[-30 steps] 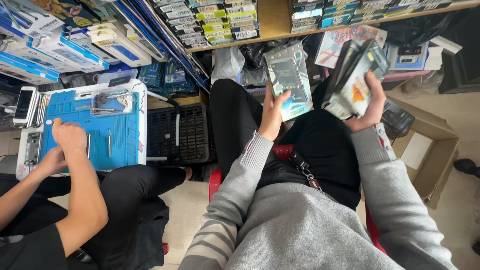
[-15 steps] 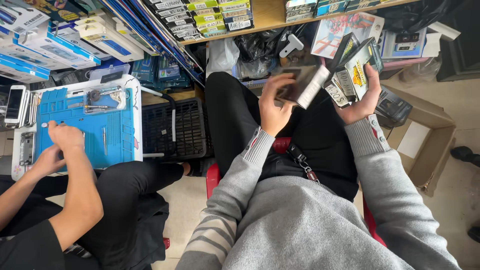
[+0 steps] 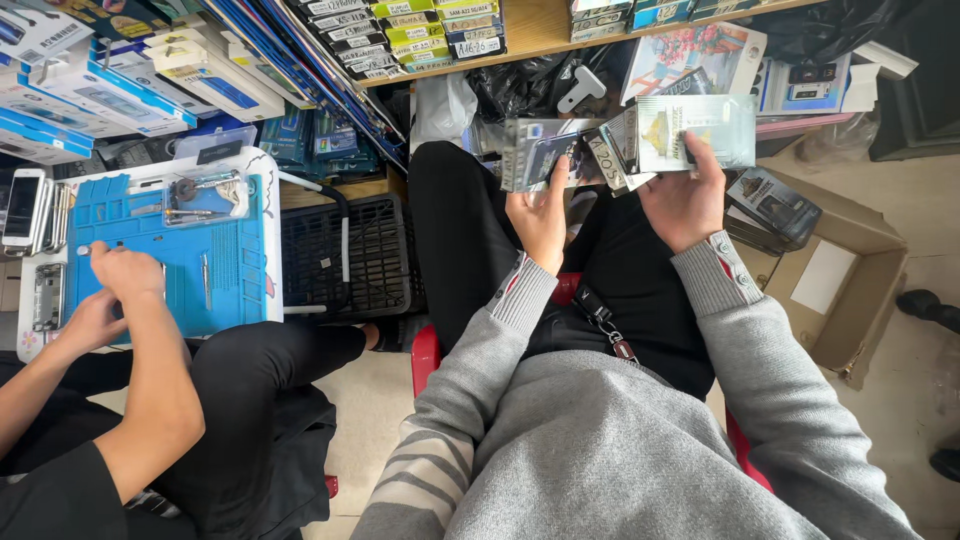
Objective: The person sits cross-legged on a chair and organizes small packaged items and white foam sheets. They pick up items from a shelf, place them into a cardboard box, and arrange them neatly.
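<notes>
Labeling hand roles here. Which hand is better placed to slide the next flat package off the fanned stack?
Probably left. The left hand already pinches the end package at the fan's left edge, thumb on its face. The right hand grips the rest of the fanned packages, acting as the support.

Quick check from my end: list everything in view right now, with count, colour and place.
flat packets: several, grey and silver, fanned between both hands
cardboard box: one, brown, floor on the right
black crate: one, left of the knees
blue work mat: one, far left, under a co-worker's hands
phone: one, white, beside the mat
shelf stock: many boxes, top
left hand: holds packets
right hand: holds packets
</notes>
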